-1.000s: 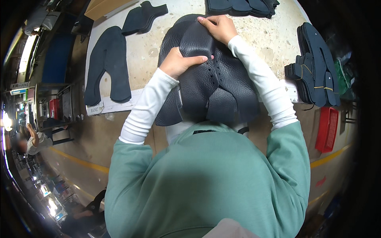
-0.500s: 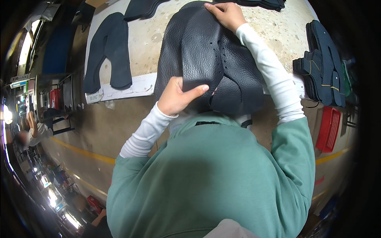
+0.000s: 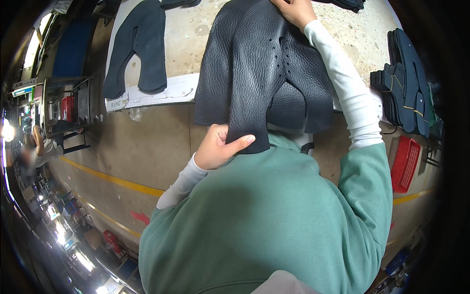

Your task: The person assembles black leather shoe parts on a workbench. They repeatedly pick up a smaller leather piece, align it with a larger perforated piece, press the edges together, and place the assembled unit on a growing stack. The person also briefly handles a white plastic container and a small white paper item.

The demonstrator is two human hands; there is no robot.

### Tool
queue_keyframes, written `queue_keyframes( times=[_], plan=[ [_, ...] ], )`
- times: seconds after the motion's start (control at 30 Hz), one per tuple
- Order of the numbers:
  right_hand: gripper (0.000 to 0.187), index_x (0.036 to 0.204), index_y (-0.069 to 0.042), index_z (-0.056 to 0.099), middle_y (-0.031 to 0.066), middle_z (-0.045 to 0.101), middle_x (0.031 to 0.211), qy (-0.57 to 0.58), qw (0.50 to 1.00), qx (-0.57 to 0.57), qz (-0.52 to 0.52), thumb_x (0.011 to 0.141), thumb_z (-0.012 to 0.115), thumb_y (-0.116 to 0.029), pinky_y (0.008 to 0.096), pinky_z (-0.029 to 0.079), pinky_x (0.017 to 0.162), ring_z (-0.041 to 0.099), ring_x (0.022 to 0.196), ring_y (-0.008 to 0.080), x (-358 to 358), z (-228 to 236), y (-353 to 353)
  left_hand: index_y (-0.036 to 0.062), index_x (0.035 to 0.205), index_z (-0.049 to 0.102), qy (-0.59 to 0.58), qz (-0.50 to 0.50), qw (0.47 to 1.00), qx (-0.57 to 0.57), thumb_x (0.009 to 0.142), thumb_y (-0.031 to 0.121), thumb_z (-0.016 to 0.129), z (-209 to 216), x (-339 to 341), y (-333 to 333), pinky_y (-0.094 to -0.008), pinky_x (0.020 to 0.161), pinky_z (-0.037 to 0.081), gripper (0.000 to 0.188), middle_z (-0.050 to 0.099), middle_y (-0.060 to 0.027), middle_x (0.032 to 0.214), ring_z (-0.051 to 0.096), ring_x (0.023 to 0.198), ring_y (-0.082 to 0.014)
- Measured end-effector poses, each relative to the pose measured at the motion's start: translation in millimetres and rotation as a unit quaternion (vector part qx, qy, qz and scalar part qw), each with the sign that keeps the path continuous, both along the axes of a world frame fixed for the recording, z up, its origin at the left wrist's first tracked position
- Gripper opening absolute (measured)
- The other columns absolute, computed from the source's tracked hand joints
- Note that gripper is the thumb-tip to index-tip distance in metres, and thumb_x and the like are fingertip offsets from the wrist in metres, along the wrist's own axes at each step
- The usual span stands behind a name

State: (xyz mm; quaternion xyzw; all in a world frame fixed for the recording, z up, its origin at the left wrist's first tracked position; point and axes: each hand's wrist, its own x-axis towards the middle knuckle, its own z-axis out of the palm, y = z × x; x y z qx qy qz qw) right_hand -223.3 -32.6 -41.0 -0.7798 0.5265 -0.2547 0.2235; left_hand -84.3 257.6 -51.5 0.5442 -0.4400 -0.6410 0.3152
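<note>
Left hand [image 3: 215, 148], 7 o'clock: closed, pinching black leather piece [image 3: 249, 78] | right hand [image 3: 296, 13], 1 o'clock: cropped, grip unclear | holes [image 3: 277, 64] punched; remainder indeterminable

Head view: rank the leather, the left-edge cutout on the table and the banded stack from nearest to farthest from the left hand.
From the left hand:
1. Leather: pinched in that hand, in front of the body.
2. Left-edge cutout: on the table, ahead and to the left.
3. Banded stack: far across, at the table's right end.
</note>
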Motion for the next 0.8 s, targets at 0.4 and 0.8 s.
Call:
queue_keyframes(
  times=[0.4,0.8],
  plan=[
    [0.046,0.095,-0.003,0.067,0.0118,0.067,0.077,-0.072,0.994,-0.063,0.059,0.084,0.057,-0.046,0.0283,0.048,0.069,0.065,0.074,0.0177,-5.7,-28.0,-26.3,-0.0045,0.099,0.065,-0.02,-0.171,0.983,-0.066,0.088,0.006,0.055,57.3,60.4,-19.0,-0.0277,0.081,0.05,0.018,0.066,-0.0123,0.098,0.063,0.091,-0.0168],
    [0.037,0.114,-0.005,0.058,0.0039,0.062,0.08,-0.216,0.96,0.15,0.1,0.083,0.065,-0.026,0.0259,0.047,0.069,0.057,0.073,0.0122,-59.0,-30.2,-43.8,0.0085,0.103,0.064,-0.412,0.081,0.855,-0.303,0.078,0.03,0.067,2.2,83.0,-236.9,-0.0274,0.073,0.05,0.034,0.067,-0.0089,0.088,0.066,0.079,-0.0192]
  ],
)
